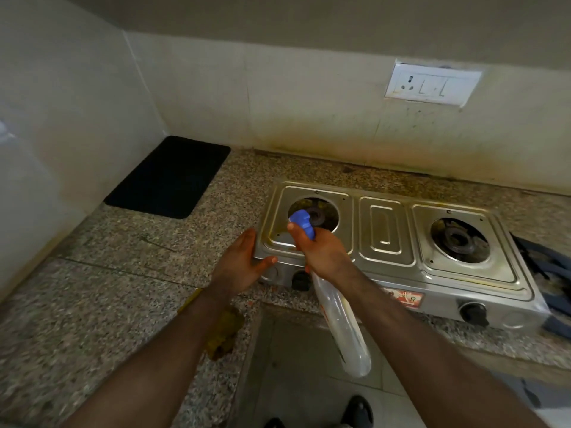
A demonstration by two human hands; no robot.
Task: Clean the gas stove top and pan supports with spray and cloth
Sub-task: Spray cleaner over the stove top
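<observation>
My right hand [321, 254] grips the neck of the spray bottle [346, 325], hiding it; only the blue nozzle [302, 223] shows above the steel gas stove [386, 239]'s left burner [316, 215]. My left hand [239, 264], fingers straight, touches the stove's left edge. My left forearm half covers the yellow cloth [224, 332] on the granite counter [108, 288]. Dark pan supports [543, 261] lie cut off at far right. A black mat [170, 177] sits in the corner.

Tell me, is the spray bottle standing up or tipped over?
Tipped. The right hand holds the spray bottle slanted, its blue head aimed at the stove.
</observation>
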